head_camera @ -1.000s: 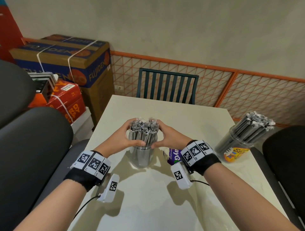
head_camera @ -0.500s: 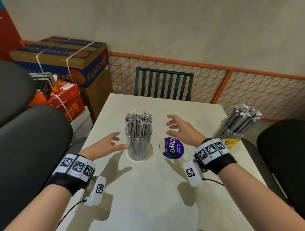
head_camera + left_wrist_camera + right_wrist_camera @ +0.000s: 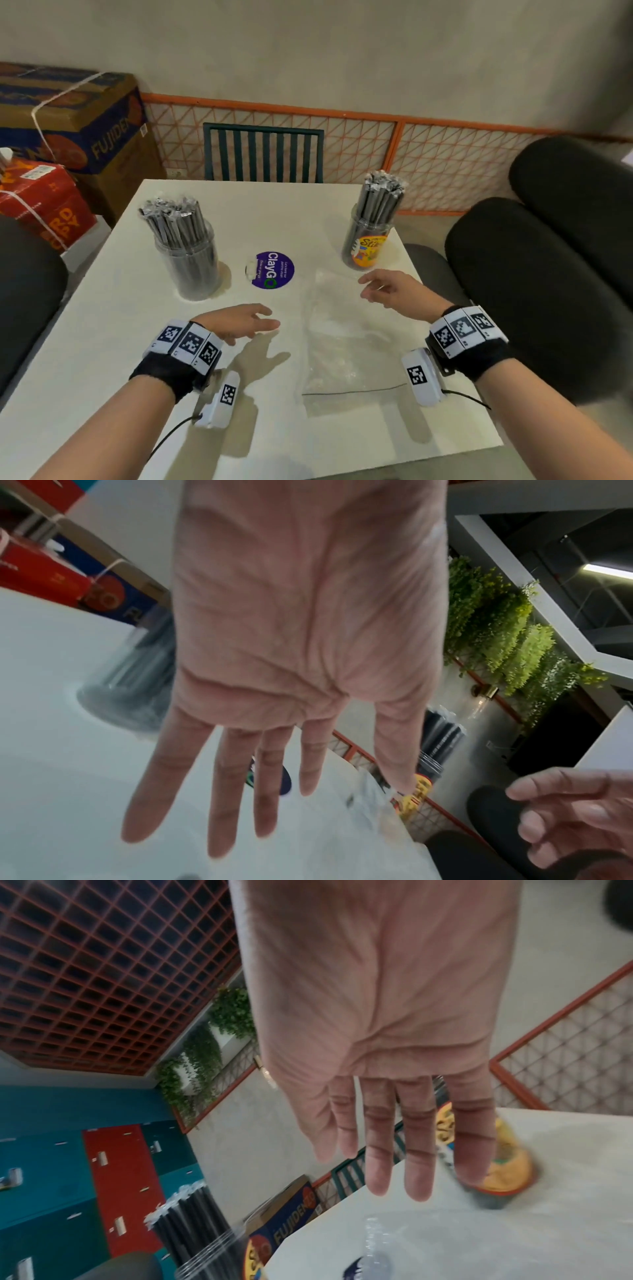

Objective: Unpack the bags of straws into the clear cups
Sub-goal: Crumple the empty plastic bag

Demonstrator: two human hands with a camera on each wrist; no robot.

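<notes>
Two clear cups stand on the white table (image 3: 102, 359), each packed with grey wrapped straws: a plain cup (image 3: 187, 260) at the left and a cup with an orange label (image 3: 370, 245) at the right. An empty clear plastic bag (image 3: 342, 346) lies flat between my hands. My left hand (image 3: 239, 323) hovers just left of the bag with fingers (image 3: 164, 783) straight and spread. My right hand (image 3: 390, 291) hovers over the bag's far right corner, near the labelled cup (image 3: 503, 1172), fingers (image 3: 380, 1153) straight. Neither hand holds anything.
A round purple sticker (image 3: 270, 270) lies between the cups. A dark green chair (image 3: 263, 154) stands at the table's far edge. Black padded seats (image 3: 548, 274) flank the right side, and cardboard boxes (image 3: 68, 116) are stacked at the left.
Both hands let go of the plain cup's straws and drew back toward me, to either side of the bag. The view swung right, bringing the flat bag into sight.
</notes>
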